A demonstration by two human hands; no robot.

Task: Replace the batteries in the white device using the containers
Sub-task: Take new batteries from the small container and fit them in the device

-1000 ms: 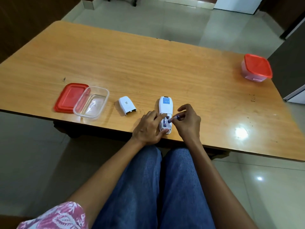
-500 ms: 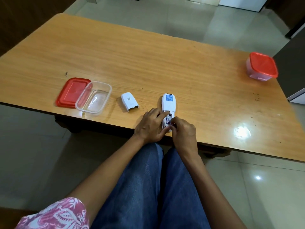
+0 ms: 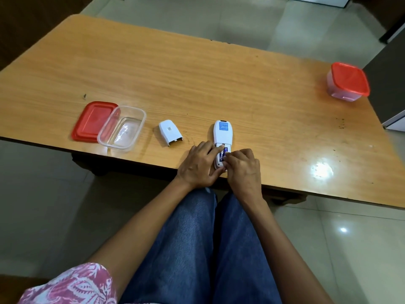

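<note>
The white device [image 3: 223, 133] lies face down near the table's front edge with its battery bay uncovered. A blue battery [image 3: 222, 155] sits in the bay. My left hand [image 3: 198, 164] grips the device's lower left side, forefinger resting at the bay's top. My right hand [image 3: 243, 170] presses its fingertips onto the battery from the right. The white battery cover [image 3: 170, 132] lies apart to the left. Further left stands an open clear container [image 3: 122, 128], which looks empty, beside its red lid [image 3: 92, 120].
A closed container with a red lid [image 3: 348, 81] stands at the far right near the table's edge. The wooden table [image 3: 197, 84] ends just under my hands, above my knees. A dark cabinet [image 3: 392, 88] stands beyond the right edge.
My right hand has brought the battery down into the device's bay and now pushes on it. My left hand stays on the device. The view has shifted slightly.
</note>
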